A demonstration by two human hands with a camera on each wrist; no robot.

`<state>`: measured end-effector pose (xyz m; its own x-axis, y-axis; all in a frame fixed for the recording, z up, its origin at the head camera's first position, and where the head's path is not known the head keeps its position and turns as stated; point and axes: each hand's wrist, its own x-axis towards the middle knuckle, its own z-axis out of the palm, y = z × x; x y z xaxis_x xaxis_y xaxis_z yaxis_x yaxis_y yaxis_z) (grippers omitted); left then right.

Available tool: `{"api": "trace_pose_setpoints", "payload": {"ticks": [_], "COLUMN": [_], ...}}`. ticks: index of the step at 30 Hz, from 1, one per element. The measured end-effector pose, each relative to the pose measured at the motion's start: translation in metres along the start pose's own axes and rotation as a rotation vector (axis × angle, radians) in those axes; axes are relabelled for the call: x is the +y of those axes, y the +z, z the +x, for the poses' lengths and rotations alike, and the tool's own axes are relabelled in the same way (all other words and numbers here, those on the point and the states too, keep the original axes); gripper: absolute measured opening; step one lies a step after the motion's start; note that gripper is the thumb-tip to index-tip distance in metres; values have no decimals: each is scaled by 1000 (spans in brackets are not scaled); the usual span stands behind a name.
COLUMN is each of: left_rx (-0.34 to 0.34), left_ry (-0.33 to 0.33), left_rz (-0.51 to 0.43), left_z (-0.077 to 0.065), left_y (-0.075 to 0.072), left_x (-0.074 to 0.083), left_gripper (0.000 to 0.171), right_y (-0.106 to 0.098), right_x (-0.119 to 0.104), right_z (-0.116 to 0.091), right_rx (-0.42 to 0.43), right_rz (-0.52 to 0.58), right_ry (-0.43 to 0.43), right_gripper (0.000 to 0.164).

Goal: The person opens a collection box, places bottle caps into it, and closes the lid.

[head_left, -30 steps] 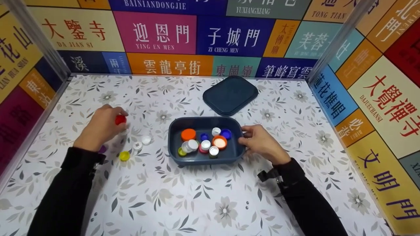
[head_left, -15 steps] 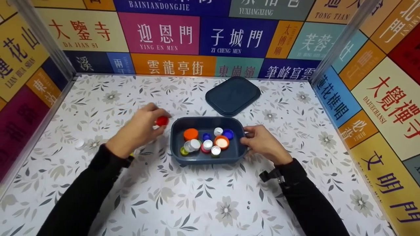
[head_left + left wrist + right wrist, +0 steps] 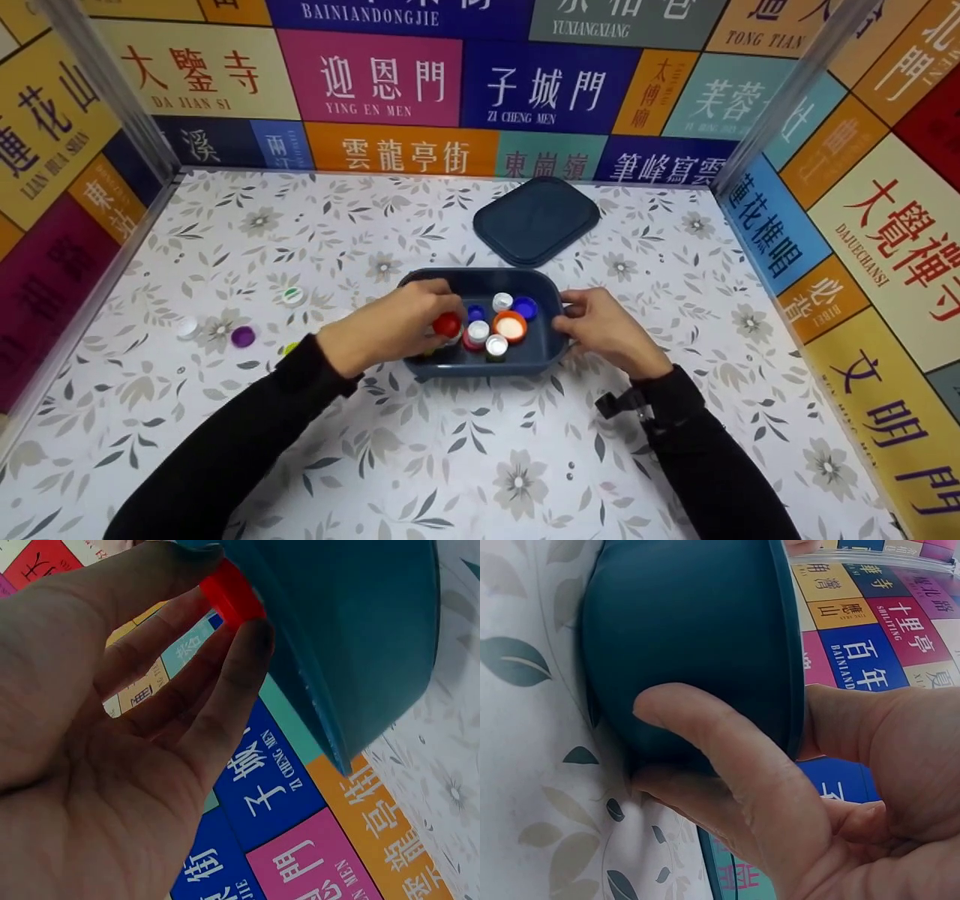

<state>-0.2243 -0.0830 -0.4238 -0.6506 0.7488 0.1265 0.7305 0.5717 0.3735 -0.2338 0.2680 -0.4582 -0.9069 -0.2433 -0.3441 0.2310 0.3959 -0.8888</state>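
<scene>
My left hand [image 3: 401,322] is over the left side of a dark blue plastic container [image 3: 480,368], pinching a red bottle cap [image 3: 447,325] between thumb and fingers. In the left wrist view the red cap [image 3: 234,596] is right at the rim of the container [image 3: 375,630]. Several caps lie inside, among them an orange one [image 3: 511,326] with a pale inside, a blue one [image 3: 525,308] and a white one [image 3: 502,301]. The left hand hides the caps beneath it. My right hand [image 3: 607,330] grips the container's right wall, with fingers [image 3: 727,735] along the outside.
Left of the container, loose caps lie on the flower-patterned table: purple [image 3: 243,337], white [image 3: 187,328], white with a green mark [image 3: 292,296], and yellow [image 3: 292,349], partly covered by the left sleeve. A dark blue lid [image 3: 536,220] lies behind the container. Printed panels enclose the table.
The left hand has carried the red cap rightward from the left of the table to over the container. My right hand has stayed on the container's right side.
</scene>
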Motion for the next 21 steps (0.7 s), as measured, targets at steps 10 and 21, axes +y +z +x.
{"api": "trace_pose_setpoints", "payload": {"ticks": [10, 21], "left_rx": [-78, -49], "left_ry": [0, -9], "left_rz": [-26, -33], "left_z": [6, 5], "left_y": [8, 12], "left_x": [3, 3], "left_gripper": [37, 36], "right_y": [-2, -1], "right_x": [-1, 0], "right_z": [-1, 0], "right_rx": [-6, -16], "right_rz": [-1, 0], "right_ry": [-19, -20], "right_gripper": [54, 54]}}
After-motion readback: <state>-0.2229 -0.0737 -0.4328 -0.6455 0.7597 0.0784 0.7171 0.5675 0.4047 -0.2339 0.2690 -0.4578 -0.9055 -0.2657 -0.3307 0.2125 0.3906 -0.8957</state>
